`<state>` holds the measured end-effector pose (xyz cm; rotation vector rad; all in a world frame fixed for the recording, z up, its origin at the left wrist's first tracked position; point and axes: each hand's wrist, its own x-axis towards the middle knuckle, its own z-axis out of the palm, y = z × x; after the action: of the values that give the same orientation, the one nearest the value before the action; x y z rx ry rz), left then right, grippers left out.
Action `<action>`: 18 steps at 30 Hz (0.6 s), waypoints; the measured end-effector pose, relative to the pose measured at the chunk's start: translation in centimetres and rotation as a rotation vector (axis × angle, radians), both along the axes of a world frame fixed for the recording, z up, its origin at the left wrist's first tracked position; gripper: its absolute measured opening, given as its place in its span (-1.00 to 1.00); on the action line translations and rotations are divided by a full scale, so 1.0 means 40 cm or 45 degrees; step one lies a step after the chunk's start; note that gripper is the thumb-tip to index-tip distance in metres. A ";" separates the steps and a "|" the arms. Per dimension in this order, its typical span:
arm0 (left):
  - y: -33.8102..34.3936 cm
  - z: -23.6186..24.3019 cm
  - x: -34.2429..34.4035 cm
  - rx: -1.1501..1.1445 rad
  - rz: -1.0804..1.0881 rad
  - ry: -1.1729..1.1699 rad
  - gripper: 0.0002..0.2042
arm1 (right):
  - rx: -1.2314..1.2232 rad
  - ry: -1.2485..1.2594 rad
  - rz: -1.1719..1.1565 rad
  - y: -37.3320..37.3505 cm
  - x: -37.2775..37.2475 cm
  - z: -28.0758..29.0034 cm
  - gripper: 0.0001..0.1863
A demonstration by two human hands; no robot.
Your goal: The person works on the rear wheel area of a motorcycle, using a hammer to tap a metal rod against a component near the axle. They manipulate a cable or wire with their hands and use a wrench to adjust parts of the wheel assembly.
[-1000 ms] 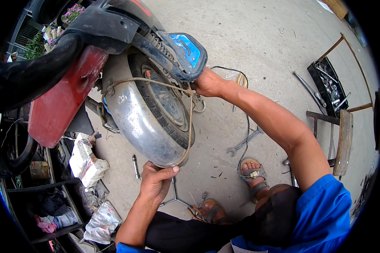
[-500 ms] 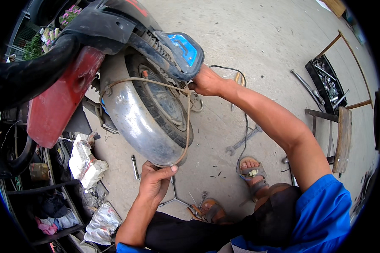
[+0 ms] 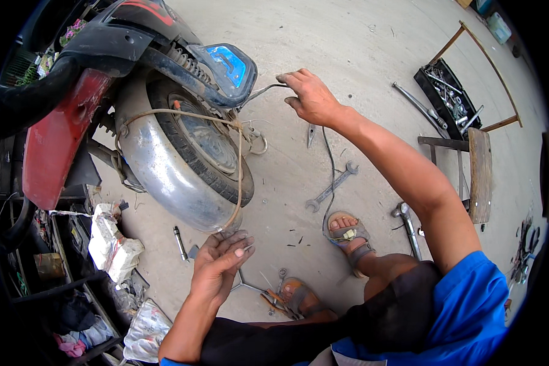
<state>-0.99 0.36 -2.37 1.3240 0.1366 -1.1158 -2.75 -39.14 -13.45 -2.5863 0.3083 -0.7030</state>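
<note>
A silver metal mudguard [image 3: 171, 171] wraps round a dusty wheel [image 3: 204, 143] of a two-wheeler. A brown cord [image 3: 240, 165] crosses the wheel, knotted at its side, and drops to the mudguard's lower end. My left hand [image 3: 216, 262] is just below that end, palm up, fingers loosely stretched with the thumb over them; I see nothing held. My right hand [image 3: 314, 100] hovers over the ground to the right of the blue-topped footrest [image 3: 229, 67], fingers apart and holding nothing. A black cable [image 3: 328, 149] runs behind this hand towards my foot.
An open-ended wrench [image 3: 332, 188], pliers [image 3: 311, 135], a socket tool [image 3: 180, 243] and a hammer [image 3: 409, 229] lie on the concrete. At right are a black toolbox [image 3: 451, 97] and a wooden stool [image 3: 480, 177]. A cluttered shelf [image 3: 58, 283] stands at left.
My right hand has left the cord's knot beside the wheel and moved up and right, its fingers spreading. My left hand has come off the mudguard's lower end and dropped slightly, its fingers loosening.
</note>
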 end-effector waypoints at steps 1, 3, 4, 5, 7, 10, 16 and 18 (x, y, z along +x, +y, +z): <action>0.005 0.004 -0.010 -0.001 -0.013 0.019 -0.42 | 0.012 0.023 -0.041 -0.010 -0.023 -0.001 -0.46; 0.015 0.014 -0.031 -0.019 -0.066 0.058 -0.50 | 0.014 0.026 -0.062 -0.030 -0.074 0.000 -0.49; 0.020 0.019 -0.041 -0.009 -0.083 0.075 -0.54 | 0.035 0.052 -0.078 -0.034 -0.103 -0.001 -0.49; 0.028 0.030 -0.050 -0.041 -0.131 0.092 -0.59 | 0.050 0.053 -0.078 -0.030 -0.131 -0.004 -0.49; 0.037 0.042 -0.070 -0.115 -0.212 0.135 -0.69 | 0.033 0.063 -0.137 -0.044 -0.201 -0.001 -0.62; 0.057 0.068 -0.094 -0.162 -0.239 0.084 -0.84 | 0.185 0.210 -0.165 -0.033 -0.310 -0.007 -0.77; 0.096 0.114 -0.121 -0.215 -0.249 -0.206 -0.76 | 0.262 0.462 -0.267 0.031 -0.588 -0.080 -0.81; 0.111 0.129 -0.126 -0.204 -0.220 -0.245 -0.75 | 0.297 0.621 -0.333 0.076 -0.710 -0.109 -0.82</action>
<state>-6.03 4.81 2.78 1.3085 -0.2083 -1.1124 -31.15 -36.11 -17.82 -2.4803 0.8376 -0.0912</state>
